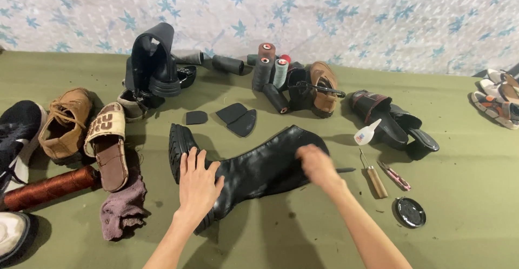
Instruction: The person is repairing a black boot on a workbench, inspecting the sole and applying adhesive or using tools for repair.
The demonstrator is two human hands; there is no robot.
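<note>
A tall black leather boot (259,163) lies on its side on the green cloth, its chunky sole to the left. My left hand (198,185) rests flat on the boot's foot part near the heel, fingers spread. On the upper shaft sits my right hand (317,163), blurred, fingers curled; a dark pointed tip (346,170) sticks out beyond it, and whether the hand holds it is unclear.
Right of the boot lie a glue bottle (367,133), a wooden-handled awl (374,176), small snips (394,176) and a round black tin lid (410,212). Thread spools (270,66), black sole pieces (238,118), other shoes (65,123) and a purple rag (123,207) surround it.
</note>
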